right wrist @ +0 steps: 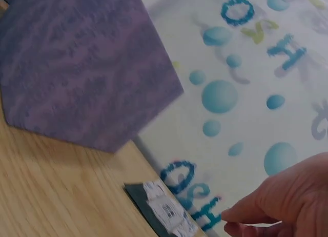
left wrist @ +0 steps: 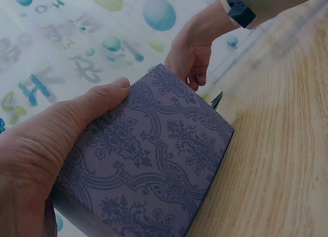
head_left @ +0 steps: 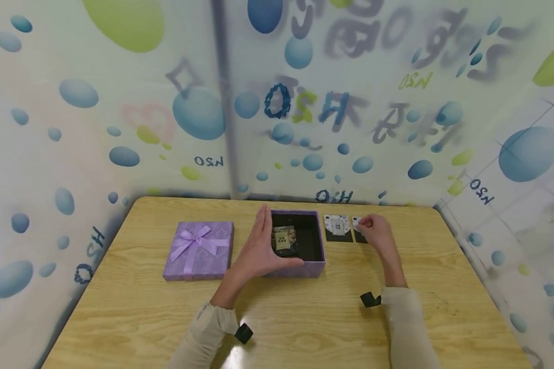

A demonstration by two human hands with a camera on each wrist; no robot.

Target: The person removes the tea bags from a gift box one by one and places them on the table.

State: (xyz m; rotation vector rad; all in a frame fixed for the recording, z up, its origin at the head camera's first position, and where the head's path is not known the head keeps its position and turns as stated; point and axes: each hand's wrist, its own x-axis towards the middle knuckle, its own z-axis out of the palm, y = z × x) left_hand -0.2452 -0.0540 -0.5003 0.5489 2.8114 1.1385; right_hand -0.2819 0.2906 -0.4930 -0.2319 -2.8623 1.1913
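An open purple box point(head_left: 300, 269) with a dark lining stands at the table's middle. My left hand point(head_left: 258, 251) braces its near left corner, thumb along the front and fingers along the left side; the left wrist view shows the thumb point(left wrist: 102, 98) against the patterned wall. Inside lies a small packet point(head_left: 283, 241) with a pale label. Right of the box lies a black-and-white packet point(head_left: 338, 228). My right hand point(head_left: 377, 233) is over a similar packet point(head_left: 358, 237), covering part of it. Its thumb and finger are bent together; whether they pinch the packet is hidden.
A purple lid point(head_left: 212, 259) with a ribbon bow lies left of the box on the wooden table point(head_left: 304, 318). A patterned wall covering point(head_left: 277, 169) rises behind the table's far edge and at both sides.
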